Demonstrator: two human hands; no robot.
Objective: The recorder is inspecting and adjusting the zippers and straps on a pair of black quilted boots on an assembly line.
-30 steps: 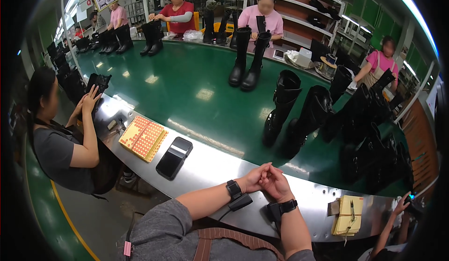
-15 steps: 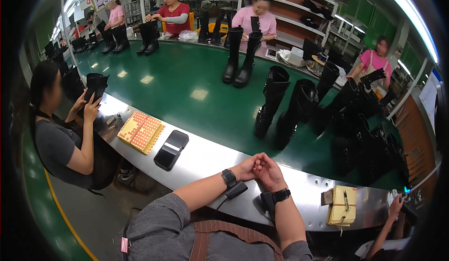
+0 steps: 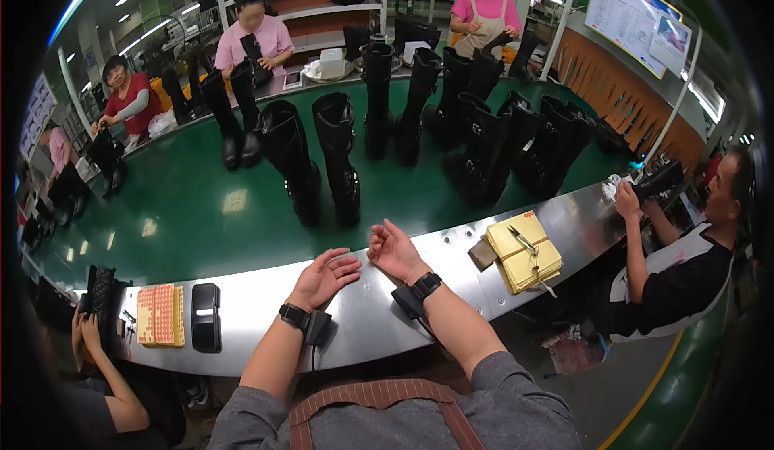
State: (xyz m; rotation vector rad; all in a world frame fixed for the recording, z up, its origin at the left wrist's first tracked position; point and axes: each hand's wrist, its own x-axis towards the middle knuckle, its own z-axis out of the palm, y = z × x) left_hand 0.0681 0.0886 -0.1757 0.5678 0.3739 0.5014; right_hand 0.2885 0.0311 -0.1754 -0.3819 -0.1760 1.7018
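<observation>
The fingers of the left hand (image 3: 326, 279) and right hand (image 3: 393, 252) are loosely parted, with nothing held. Just beyond them, two black boots (image 3: 339, 156) are stood upright on the green-topped bench (image 3: 205, 248); each is best steadied by its tall shaft, lest it be tipped.

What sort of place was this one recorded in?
Most likely a footwear factory or boot workshop. Tall black boots stand in rows on a long green worktop, a co-worker at the right handles what looks like another, and metal shelving stands behind.
</observation>
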